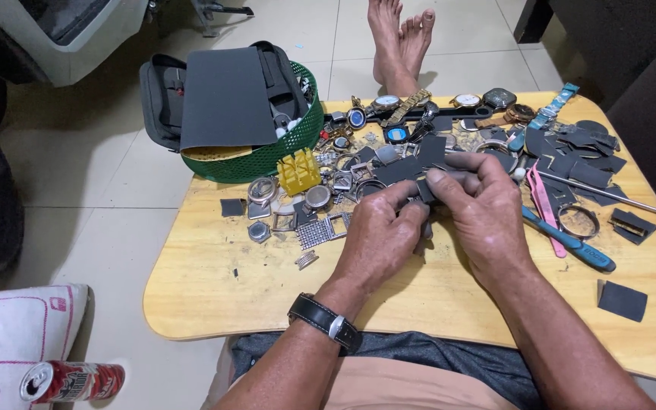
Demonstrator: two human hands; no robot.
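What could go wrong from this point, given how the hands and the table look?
Both hands, left hand and right hand, pinch a small dark sanding sheet above a heap of watch parts; a slip might drop the piece into the clutter. The green basket overhangs the table edge and may tip. The blue-handled tool lies near the right forearm, which might knock it.

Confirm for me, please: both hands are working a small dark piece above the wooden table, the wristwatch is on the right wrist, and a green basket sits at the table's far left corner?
One detail is off: the head view shows the wristwatch on the left wrist, not the right. The rest stands: the left hand and right hand work a small dark piece above the wooden table, with the green basket at its far left corner.
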